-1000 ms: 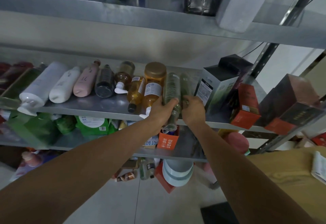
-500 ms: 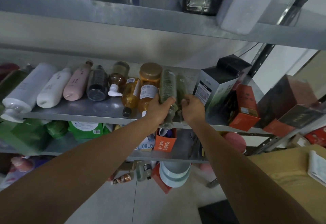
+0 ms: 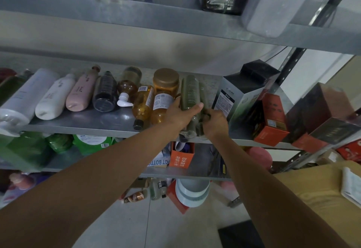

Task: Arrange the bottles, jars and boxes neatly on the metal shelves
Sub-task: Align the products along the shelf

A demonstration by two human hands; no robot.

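Observation:
On the middle metal shelf [image 3: 82,122] lies a row of bottles on their sides. My left hand [image 3: 180,114] grips a green bottle [image 3: 189,93] lying at the row's right end, thumb over its body. Just right of it a second, slimmer green bottle [image 3: 203,95] lies alongside, and my right hand [image 3: 214,121] grips its lower end near the shelf's front edge. Left of them are an amber jar with a gold lid [image 3: 166,83] and an amber bottle [image 3: 143,104]. A black and grey box [image 3: 243,93] stands right of my hands.
Further left lie a dark bottle [image 3: 105,93], a pink bottle [image 3: 83,91] and white bottles [image 3: 56,96]. Orange and dark boxes [image 3: 270,118] crowd the shelf's right end. The top shelf [image 3: 136,17] holds tubs and a white block. Lower shelves hold green pouches [image 3: 89,143] and an orange carton [image 3: 181,157].
Both hands stay on the two green bottles at the row's right end. The view has shifted slightly left; the bottles have barely moved.

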